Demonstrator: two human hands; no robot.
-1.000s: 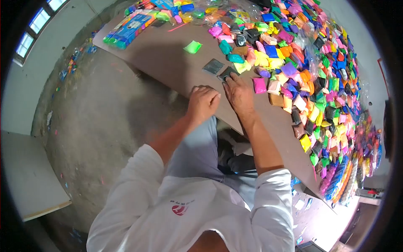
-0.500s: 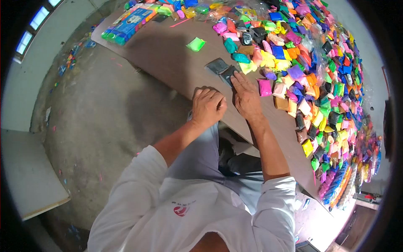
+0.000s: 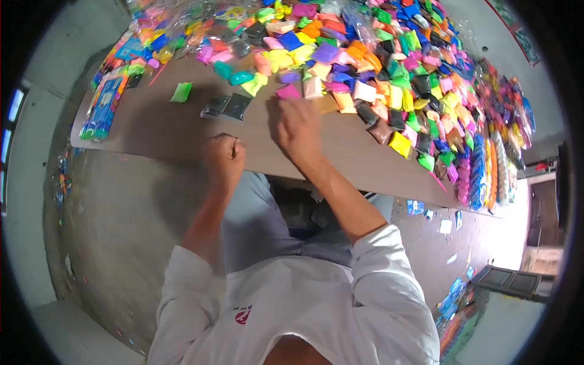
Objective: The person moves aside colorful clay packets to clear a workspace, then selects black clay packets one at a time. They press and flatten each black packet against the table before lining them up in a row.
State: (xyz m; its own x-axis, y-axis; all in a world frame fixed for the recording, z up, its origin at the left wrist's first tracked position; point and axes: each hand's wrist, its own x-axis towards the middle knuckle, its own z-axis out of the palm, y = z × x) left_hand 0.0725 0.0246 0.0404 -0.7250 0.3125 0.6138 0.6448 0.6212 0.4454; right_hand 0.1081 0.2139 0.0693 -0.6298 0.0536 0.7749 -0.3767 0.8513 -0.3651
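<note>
My left hand (image 3: 225,159) is closed in a fist at the table's front edge, and its inside is hidden. Beyond it lie two flat packets side by side, a dark grey packet (image 3: 215,107) and a black packet (image 3: 236,107). My right hand (image 3: 299,129) is over the table, fingers pointing at the near edge of the packet pile. Its fingertips are blurred, beside a magenta packet (image 3: 289,92) and a brown packet (image 3: 325,105); whether they grip one cannot be told. A bright green packet (image 3: 180,92) lies apart to the left.
A large pile of colourful small packets (image 3: 398,97) covers the far and right side of the brown table (image 3: 359,152). A blue-labelled multicolour pack (image 3: 104,108) lies at the left end. Long bagged rows (image 3: 478,170) stand at the right end. Litter (image 3: 450,298) is on the floor.
The view has turned to the right. My right hand has left the black packet and moved right to the pile's edge. The two dark packets stay together; my left fist remains near the table edge.
</note>
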